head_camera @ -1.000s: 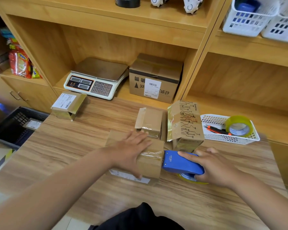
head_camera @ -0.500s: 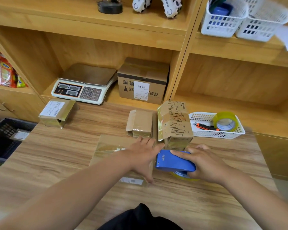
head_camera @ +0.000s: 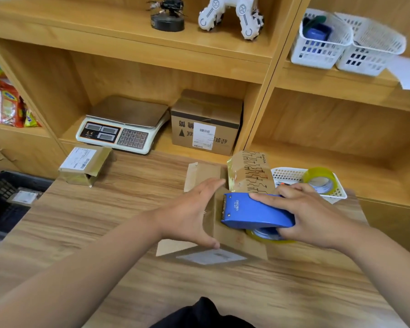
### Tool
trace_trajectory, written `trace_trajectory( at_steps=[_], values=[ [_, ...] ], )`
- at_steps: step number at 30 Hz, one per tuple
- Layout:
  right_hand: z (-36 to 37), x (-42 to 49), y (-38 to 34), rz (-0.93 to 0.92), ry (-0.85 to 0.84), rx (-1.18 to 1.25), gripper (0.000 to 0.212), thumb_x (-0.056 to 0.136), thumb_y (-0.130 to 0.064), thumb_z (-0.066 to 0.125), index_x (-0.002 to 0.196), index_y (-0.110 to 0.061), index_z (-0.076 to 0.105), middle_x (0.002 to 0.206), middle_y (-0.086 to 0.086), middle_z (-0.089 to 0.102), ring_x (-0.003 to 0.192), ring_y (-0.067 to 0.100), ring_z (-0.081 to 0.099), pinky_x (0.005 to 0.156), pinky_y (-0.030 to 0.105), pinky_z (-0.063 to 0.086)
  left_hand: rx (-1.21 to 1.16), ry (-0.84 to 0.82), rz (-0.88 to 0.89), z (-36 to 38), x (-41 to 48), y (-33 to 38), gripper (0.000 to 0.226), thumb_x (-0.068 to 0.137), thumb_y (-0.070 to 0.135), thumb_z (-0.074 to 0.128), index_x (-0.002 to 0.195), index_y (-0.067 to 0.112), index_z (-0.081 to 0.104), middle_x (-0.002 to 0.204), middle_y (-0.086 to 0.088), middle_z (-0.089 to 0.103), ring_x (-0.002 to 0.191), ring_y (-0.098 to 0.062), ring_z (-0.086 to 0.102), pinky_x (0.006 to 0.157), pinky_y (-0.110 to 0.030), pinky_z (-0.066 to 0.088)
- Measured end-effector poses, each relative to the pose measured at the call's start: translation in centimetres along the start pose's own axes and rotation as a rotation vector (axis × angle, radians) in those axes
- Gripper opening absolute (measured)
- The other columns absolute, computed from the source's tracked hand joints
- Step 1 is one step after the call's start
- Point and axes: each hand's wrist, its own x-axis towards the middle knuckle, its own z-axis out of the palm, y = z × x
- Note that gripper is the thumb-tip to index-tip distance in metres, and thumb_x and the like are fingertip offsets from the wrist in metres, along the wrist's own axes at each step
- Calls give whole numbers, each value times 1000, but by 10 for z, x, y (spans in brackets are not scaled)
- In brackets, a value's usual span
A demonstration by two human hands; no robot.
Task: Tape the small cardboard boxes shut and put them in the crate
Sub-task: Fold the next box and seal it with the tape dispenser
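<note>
Box [head_camera: 230,240]: the left hand [head_camera: 189,216], fingers [head_camera: 211,185] flat on top, should hold it firmly while the right hand [head_camera: 310,216], fingers [head_camera: 268,199] curled round the dispenser [head_camera: 253,211], draws tape straight across.

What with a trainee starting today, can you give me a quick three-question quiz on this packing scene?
1. True or false: the right hand grips the blue dispenser.
2. Which hand presses on the box under the dispenser?
3. The spare tape roll sits: A) in the white tray; B) in the black crate; C) on the scale.

Key: 1 true; 2 the left hand; 3 A.
</note>
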Motion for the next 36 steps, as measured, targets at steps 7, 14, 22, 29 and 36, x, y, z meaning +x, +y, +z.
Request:
trace_trajectory(
  at_steps=[7, 14, 22, 29, 36],
  values=[
    [-9, 45, -54, -49, -63, -33, 69, 86, -42, 51, 134, -70, 10, 97, -21, 38, 100, 17, 32, 94, 24, 29, -176, -76, -123, -11, -41, -46, 124, 63, 32, 85, 151, 30, -3, 152, 23, 1, 140, 4, 7, 113, -12, 12],
    [-17, 77, -104, -130, -69, -146, 64, 90, -49, 45, 142, -60, 10, 100, -10, 40, 95, 18, 35, 85, 28, 28, -212, -9, -148, -7, -57, -90, 110, 68, 46, 81, 152, 33, 11, 152, 26, -13, 138, 11, -17, 115, -20, 2],
    [-16, 95, -123, -148, -111, -155, 68, 85, -68, 42, 141, -61, 6, 87, -15, 32, 93, 18, 30, 75, 29, 30, -165, 32, -201, -4, -69, -120, 122, 46, 89, 57, 148, 38, 15, 155, 20, -2, 139, 8, -17, 116, -23, 0],
    [-17, 94, -119, -177, -128, -130, 70, 82, -69, 44, 139, -65, 4, 81, -19, 33, 92, 18, 29, 67, 26, 29, -201, -15, -289, -4, -75, -130, 107, 36, 94, 54, 130, 64, 12, 158, 14, -2, 142, 1, -13, 117, -29, 4],
    [-16, 77, -96, -178, -149, -72, 71, 81, -68, 44, 136, -68, -1, 89, -20, 37, 97, 18, 33, 66, 18, 25, -162, -49, -281, -2, -70, -123, 85, 53, 71, 58, 111, 87, -1, 159, 7, 0, 145, -7, -10, 119, -38, 9]
  ],
)
